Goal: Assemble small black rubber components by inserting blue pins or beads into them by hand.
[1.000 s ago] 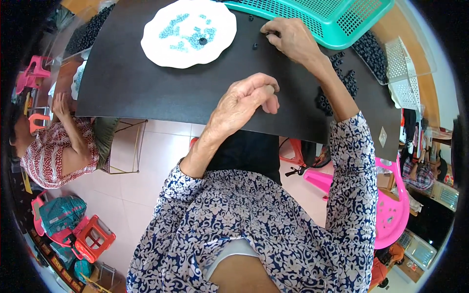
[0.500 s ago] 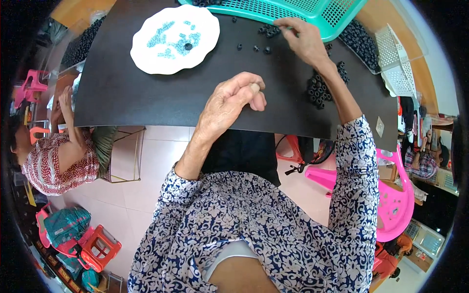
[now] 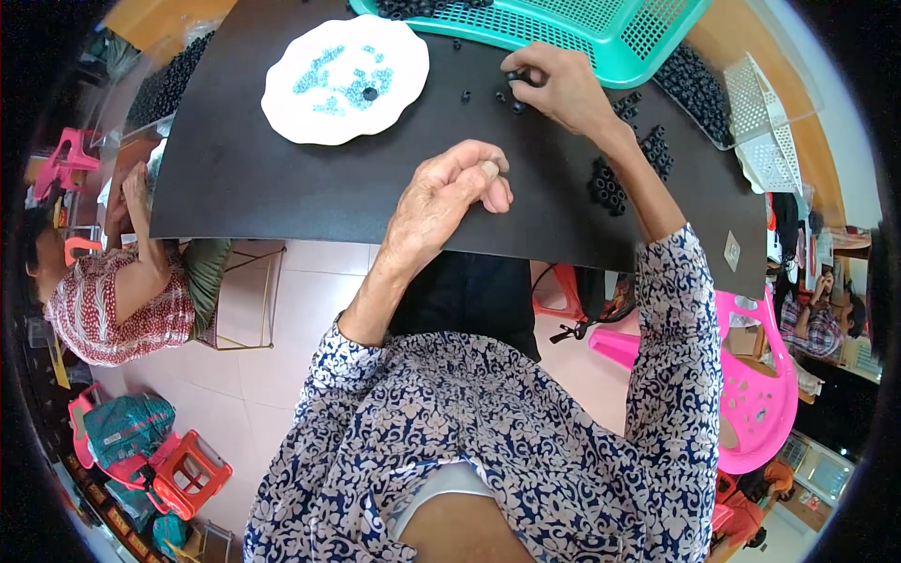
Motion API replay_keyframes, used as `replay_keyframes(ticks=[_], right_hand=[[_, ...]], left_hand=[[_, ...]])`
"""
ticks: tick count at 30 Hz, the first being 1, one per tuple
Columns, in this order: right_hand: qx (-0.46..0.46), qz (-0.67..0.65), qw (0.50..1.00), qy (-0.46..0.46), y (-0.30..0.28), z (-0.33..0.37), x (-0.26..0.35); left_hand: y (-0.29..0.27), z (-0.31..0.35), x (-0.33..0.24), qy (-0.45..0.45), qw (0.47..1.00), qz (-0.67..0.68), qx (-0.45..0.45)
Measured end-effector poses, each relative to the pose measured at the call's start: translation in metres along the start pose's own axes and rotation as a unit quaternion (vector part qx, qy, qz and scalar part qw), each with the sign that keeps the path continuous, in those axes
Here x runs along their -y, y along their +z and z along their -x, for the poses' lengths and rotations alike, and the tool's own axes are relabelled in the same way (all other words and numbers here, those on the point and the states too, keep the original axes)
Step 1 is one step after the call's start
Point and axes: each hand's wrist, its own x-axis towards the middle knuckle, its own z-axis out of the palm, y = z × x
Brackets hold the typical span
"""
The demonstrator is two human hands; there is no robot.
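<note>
My left hand hovers over the dark table near its front edge, thumb pressed to the curled fingers; whatever lies inside is hidden. Farther right, my right hand pinches small black cylindrical pieces between thumb and bent fingers, low over the table. Beside it lie a few loose black pieces. Under and next to my right forearm is a cluster of the same hollow black pieces. A white scalloped plate on the left carries tiny clear-blue pieces and one black piece.
A green mesh basket stands at the table's far side, black pieces heaped by its left end. Clear bins of black pieces sit at the far right and far left. A person in a red patterned top sits at left; a pink chair stands at right.
My right hand has shifted slightly left and toward me from the loose pieces by the basket, with black pieces now between its fingers. The left hand keeps its pose.
</note>
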Motion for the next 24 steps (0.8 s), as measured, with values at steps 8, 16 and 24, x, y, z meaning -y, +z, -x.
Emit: replay_keyframes(ticks=[8,16,24], right_hand=[[-0.069,-0.293,0.953,0.047,-0.005,0.039,0.063],[-0.125,-0.293,0.948,0.008,0.001,0.055,0.087],[-0.104,-0.255,0.961,0.012,-0.004,0.058,0.097]], left_hand=[[-0.007,-0.005,-0.004,0.047,0.994,0.051,-0.086],[-0.013,-0.009,0.000,0.001,0.972,0.232,0.019],[-0.009,-0.007,-0.003,0.017,0.983,0.181,0.011]])
